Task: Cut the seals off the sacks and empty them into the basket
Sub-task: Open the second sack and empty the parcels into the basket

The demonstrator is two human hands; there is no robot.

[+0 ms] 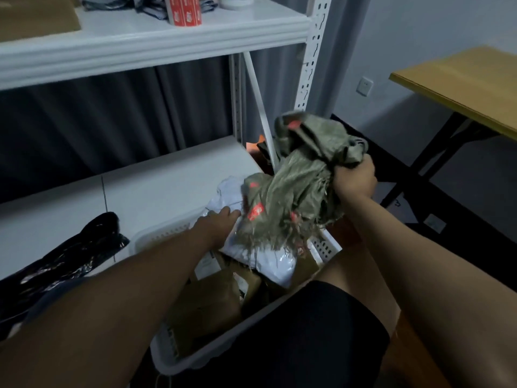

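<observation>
The person's right hand (354, 179) is clenched in a fist round the bunched cloth of a crumpled olive-green woven sack with red printed marks (293, 177), holding it up over the far right corner of the basket, so that its frayed open edge hangs down with loose threads trailing onto the parcels below. The left hand (221, 219) reaches forward with its fingers stretched out fairly straight, resting on a white plastic mailer bag (228, 196) just left of the hanging sack; the fingertips are partly hidden by the sack's edge, so I cannot tell whether they catch hold of anything. Both arms stretch out over a white perforated plastic basket (165, 233), which sits on the floor close to the person's knee and holds brown cardboard parcels (207, 303) and another glossy white mailer pouch (275, 260) lying under the sack's fringe. To the left of the basket, on the low white shelf board (156, 189), lies a heap of crinkled black plastic bags (70, 261). Above, on the upper white shelf (134, 37) of the metal rack, stands a red and white roll of labels (186, 9). Far off to the right is a yellow-topped table with black legs (464, 85).
</observation>
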